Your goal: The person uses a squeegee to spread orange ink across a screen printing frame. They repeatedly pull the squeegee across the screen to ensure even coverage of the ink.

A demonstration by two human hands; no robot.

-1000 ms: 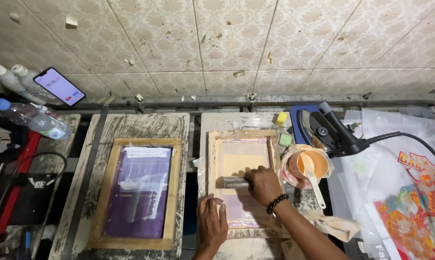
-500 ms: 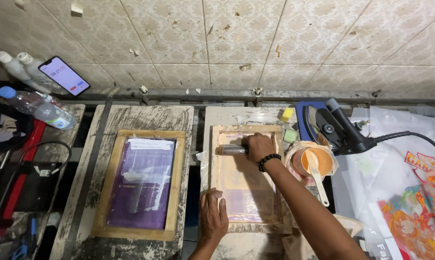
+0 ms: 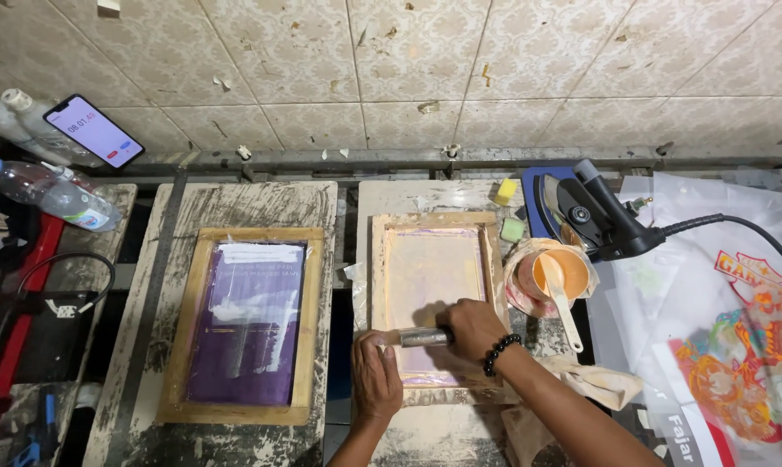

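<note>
Both hands low on the wooden screen frame (right hand fisted around squeegee).

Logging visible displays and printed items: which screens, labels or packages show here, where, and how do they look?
Phone: leaning on wall, upper left, lit white screen.
Water bottle: left, clear, blue cap.
Printed sheet: right, under clear plastic, red-orange graphic.
Black item: left, small white logo.

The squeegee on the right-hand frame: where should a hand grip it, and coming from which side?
Grip the squeegee along its top handle bar, from above and the near side. It lies crosswise on the wooden screen frame, blade down. The right hand already wraps its right end; the left hand presses the frame's near corner.
</note>
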